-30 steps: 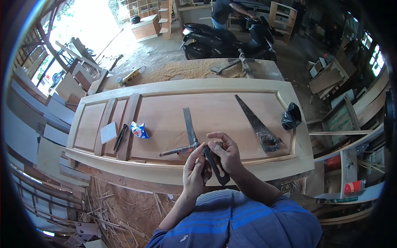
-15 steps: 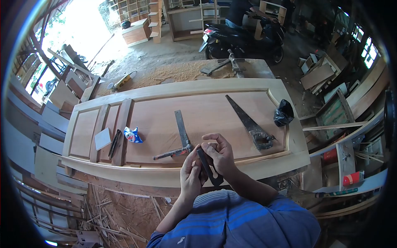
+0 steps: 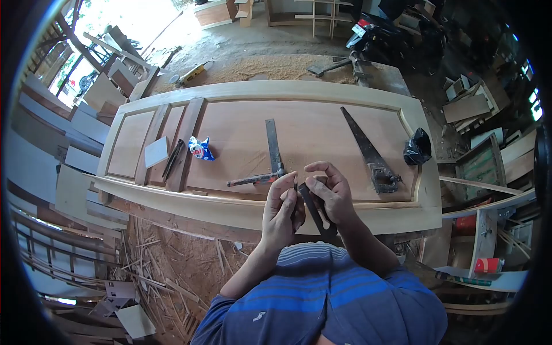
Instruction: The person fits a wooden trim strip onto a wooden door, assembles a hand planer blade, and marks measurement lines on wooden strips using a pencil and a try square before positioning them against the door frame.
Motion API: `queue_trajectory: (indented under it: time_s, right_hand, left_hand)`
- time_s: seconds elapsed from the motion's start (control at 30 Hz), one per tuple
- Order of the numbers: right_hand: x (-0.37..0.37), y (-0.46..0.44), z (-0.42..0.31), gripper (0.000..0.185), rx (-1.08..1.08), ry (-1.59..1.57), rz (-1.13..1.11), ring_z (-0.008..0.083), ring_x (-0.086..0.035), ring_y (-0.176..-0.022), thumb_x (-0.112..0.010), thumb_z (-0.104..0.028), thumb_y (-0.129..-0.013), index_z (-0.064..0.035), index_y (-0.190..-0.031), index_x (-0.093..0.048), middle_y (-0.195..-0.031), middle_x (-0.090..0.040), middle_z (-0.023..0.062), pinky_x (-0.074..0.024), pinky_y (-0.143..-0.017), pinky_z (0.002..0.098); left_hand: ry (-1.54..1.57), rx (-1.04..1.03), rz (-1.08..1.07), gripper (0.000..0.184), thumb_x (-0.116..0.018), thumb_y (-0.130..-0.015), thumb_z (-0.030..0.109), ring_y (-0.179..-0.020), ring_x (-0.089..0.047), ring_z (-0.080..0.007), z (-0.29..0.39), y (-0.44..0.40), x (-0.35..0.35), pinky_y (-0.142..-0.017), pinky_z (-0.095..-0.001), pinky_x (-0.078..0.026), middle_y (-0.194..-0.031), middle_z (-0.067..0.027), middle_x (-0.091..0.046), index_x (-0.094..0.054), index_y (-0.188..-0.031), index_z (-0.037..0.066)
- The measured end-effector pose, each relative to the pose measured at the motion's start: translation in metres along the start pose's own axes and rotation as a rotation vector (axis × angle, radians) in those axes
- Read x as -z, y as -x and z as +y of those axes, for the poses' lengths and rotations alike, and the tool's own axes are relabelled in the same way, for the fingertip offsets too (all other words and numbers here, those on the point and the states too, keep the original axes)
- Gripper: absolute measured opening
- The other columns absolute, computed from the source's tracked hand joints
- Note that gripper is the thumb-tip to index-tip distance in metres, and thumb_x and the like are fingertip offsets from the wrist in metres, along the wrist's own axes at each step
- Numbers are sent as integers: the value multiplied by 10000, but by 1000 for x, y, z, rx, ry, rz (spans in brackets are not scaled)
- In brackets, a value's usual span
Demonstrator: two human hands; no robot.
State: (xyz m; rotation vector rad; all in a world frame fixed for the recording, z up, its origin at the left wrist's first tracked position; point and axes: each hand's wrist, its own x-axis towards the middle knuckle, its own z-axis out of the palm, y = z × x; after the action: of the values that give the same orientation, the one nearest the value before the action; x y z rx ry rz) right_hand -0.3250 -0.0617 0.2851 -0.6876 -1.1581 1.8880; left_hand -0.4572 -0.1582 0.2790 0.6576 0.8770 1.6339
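My right hand (image 3: pixel 336 201) grips a dark, flat slotted metal blade (image 3: pixel 311 206) that looks like a plane iron, its slotted end toward my body. My left hand (image 3: pixel 279 211) is closed beside it, thumb and fingertips pinched on a thin dark piece that is mostly hidden. Both hands are over the near edge of a wooden panel door (image 3: pixel 241 138). Just beyond them lie a flat metal strip (image 3: pixel 272 141) and a tool with a reddish handle (image 3: pixel 251 180), touching or overlapping. Farther right on the door rests a handsaw (image 3: pixel 368 152).
On the door are a black plastic bag (image 3: pixel 417 148), a blue-and-white packet (image 3: pixel 200 149), a white rectangular piece (image 3: pixel 156 152) and dark slim tools (image 3: pixel 173 159). Behind it, a sawdust-covered bench (image 3: pixel 247 69) carries a yellow power tool (image 3: pixel 192 73) and a clamp (image 3: pixel 357 69). Wood scraps litter the floor.
The camera view has shifted, so the door sits higher and farther right. My hands have moved slightly apart, with a gap now between the left fingertips and the slotted blade in my right hand.
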Motion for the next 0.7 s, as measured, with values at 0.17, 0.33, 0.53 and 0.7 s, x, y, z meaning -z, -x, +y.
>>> queue_trajectory:
  time_s: [0.17, 0.33, 0.53, 0.7]
  right_hand:
    - [-4, -2, 4, 219, 1, -3, -5, 22, -549, -597, -667, -114, -1100, -58, -1310, -637, -763, -667, -18, -412, -534, 209]
    - [-4, -4, 5, 228, 5, 23, -9, 22, -541, -591, -661, -107, -1101, -55, -1320, -628, -749, -657, -18, -403, -518, 216]
    - [-11, -5, 8, 211, 63, 50, 76, 19, -525, -579, -657, -98, -1103, -47, -1303, -614, -712, -625, -25, -393, -509, 216]
    - [-17, -6, 10, 188, 84, 8, 127, 17, -522, -577, -663, -96, -1100, -41, -1272, -611, -708, -619, -26, -389, -500, 218]
  left_hand:
    - [-28, -23, 25, 441, -493, -1195, 248, -555, -439, -19, -4, 2, -1, -495, -196, -352, -746, 39, -528, -482, -1609, 98]
    - [-15, -17, 18, 429, -492, -1196, 246, -561, -430, -13, -5, 3, 2, -496, -195, -331, -736, 52, -516, -509, -1590, 78]
    - [-17, 14, 18, 424, -487, -1197, 230, -565, -423, -8, -2, 3, 2, -500, -191, -321, -743, 58, -522, -508, -1592, 78]
    - [4, 22, -1, 430, -487, -1196, 217, -573, -422, -4, -1, 3, 5, -508, -190, -328, -782, 60, -535, -500, -1603, 80]
